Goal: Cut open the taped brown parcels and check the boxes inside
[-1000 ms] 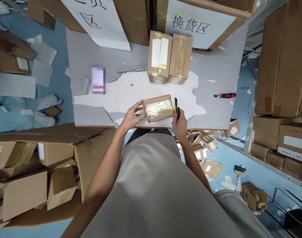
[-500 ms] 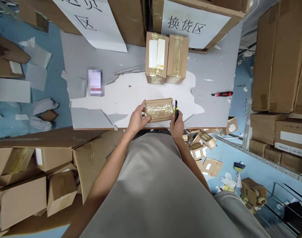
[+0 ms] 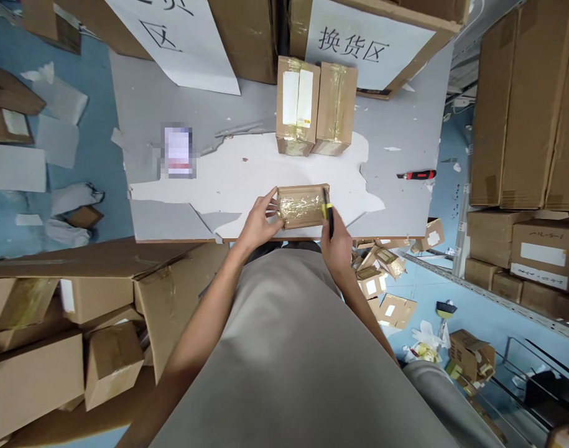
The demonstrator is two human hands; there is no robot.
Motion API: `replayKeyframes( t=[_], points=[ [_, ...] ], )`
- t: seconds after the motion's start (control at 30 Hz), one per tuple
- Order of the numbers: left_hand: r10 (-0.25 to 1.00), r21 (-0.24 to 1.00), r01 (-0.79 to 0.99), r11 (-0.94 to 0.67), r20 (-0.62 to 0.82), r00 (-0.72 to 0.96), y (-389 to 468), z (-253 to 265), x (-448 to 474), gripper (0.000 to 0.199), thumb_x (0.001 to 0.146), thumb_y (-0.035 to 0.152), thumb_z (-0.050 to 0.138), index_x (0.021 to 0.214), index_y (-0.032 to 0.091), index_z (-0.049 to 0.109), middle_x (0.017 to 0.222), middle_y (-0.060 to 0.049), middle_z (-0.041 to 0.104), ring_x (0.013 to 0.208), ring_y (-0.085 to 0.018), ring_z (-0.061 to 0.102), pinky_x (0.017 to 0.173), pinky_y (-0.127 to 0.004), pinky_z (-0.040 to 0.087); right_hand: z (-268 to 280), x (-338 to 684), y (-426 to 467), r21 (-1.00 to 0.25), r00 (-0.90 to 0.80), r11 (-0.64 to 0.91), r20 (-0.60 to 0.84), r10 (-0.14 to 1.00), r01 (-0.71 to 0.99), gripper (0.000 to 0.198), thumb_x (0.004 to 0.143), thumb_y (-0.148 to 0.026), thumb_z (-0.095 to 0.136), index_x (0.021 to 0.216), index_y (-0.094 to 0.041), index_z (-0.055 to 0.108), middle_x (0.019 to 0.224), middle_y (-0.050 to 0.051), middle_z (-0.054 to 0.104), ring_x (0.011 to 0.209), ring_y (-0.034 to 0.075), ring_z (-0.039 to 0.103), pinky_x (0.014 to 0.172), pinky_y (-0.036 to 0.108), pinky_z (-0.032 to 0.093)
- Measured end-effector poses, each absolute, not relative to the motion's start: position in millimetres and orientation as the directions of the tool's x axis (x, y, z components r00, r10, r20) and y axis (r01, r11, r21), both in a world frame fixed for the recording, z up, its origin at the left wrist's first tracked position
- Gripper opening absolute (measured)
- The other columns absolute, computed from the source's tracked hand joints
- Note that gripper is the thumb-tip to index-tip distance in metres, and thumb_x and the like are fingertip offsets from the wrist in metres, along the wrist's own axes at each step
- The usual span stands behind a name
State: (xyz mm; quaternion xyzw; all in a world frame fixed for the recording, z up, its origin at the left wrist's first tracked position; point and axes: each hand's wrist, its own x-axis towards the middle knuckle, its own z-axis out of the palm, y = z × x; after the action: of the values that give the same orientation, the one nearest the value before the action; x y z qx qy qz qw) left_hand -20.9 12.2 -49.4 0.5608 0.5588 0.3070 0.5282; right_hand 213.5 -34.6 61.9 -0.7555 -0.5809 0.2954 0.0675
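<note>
A small cardboard box [image 3: 301, 206] with shiny clear tape over its top lies near the front edge of the table. My left hand [image 3: 262, 218] grips its left end, thumb at the near corner and fingers at the far one. In my right hand [image 3: 336, 241] is a black and yellow utility knife [image 3: 328, 213], its tip over the box's right end. Whether the blade touches the tape I cannot tell. Two taped boxes stand side by side farther back, the left carton [image 3: 297, 106] with white labels and the right carton [image 3: 335, 109] without.
A red and black utility knife [image 3: 417, 175] lies at the table's right. Large cartons with white paper signs [image 3: 359, 43] line the back. To my lower left is a big open carton [image 3: 167, 298] holding several boxes. Stacked boxes [image 3: 540, 252] stand at right.
My right hand has swung the knife from beside the box to over its right end. The box and my left hand have shifted slightly right in view.
</note>
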Motion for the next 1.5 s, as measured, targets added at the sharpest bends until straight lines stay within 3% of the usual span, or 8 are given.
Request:
replayKeyframes(
  t=[0.13,0.27,0.53,0.9,1.17,1.5],
  points=[
    [0.944,0.943,0.289,0.165,-0.236,0.232,12,-47,-25,0.106,0.084,0.025,0.086,0.181,0.033,0.043,0.139,-0.01,0.062,0.121,-0.024,0.071,0.11,-0.043,0.064,90,194,-35,-0.424,-0.122,-0.188,-0.605,0.787,0.886,0.063,0.12,-0.033,0.043,0.182,-0.022,0.043,0.138,0.015,0.085,0.121,0.032,0.081,0.105,0.038,0.061],
    [0.938,0.943,0.305,0.134,-0.22,0.268,13,-47,-28,0.102,0.089,0.028,0.087,0.181,0.033,0.043,0.138,-0.01,0.063,0.121,-0.024,0.071,0.106,-0.04,0.064,97,177,-29,-0.335,-0.136,-0.14,-0.68,0.721,0.932,0.063,0.122,-0.03,0.039,0.184,-0.02,0.039,0.134,0.016,0.085,0.12,0.031,0.081,0.106,0.037,0.058],
    [0.936,0.946,0.304,0.111,-0.203,0.287,17,-53,-30,0.103,0.087,0.028,0.086,0.181,0.033,0.043,0.136,-0.01,0.064,0.117,-0.023,0.072,0.089,-0.033,0.064,106,164,-24,-0.262,-0.107,-0.11,-0.692,0.714,0.959,0.064,0.122,-0.028,0.038,0.184,-0.017,0.038,0.137,0.018,0.084,0.122,0.032,0.081,0.105,0.037,0.059],
    [0.926,0.944,0.318,0.088,-0.195,0.324,20,-52,-28,0.104,0.085,0.018,0.085,0.18,0.035,0.046,0.135,-0.009,0.063,0.116,-0.024,0.071,0.087,-0.034,0.065,116,159,-25,-0.226,-0.056,-0.146,-0.699,0.713,0.963,0.063,0.12,-0.027,0.04,0.183,-0.019,0.041,0.129,0.017,0.087,0.119,0.033,0.082,0.104,0.038,0.058],
    [0.928,0.939,0.332,0.089,-0.2,0.316,20,-55,-28,0.106,0.084,0.019,0.086,0.18,0.033,0.044,0.136,-0.01,0.065,0.117,-0.024,0.071,0.086,-0.032,0.064,117,152,-30,-0.234,-0.065,-0.139,-0.692,0.719,0.962,0.063,0.121,-0.027,0.04,0.183,-0.018,0.041,0.138,0.018,0.085,0.127,0.034,0.08,0.104,0.038,0.058],
    [0.932,0.933,0.342,0.117,-0.222,0.288,17,-55,-25,0.109,0.085,0.021,0.087,0.182,0.036,0.04,0.135,-0.009,0.063,0.116,-0.025,0.069,0.085,-0.032,0.063,124,128,-22,-0.139,0.0,-0.15,-0.733,0.681,0.979,0.061,0.12,-0.022,0.038,0.18,-0.015,0.04,0.14,0.02,0.083,0.126,0.033,0.08,0.105,0.041,0.06]
  ],
)
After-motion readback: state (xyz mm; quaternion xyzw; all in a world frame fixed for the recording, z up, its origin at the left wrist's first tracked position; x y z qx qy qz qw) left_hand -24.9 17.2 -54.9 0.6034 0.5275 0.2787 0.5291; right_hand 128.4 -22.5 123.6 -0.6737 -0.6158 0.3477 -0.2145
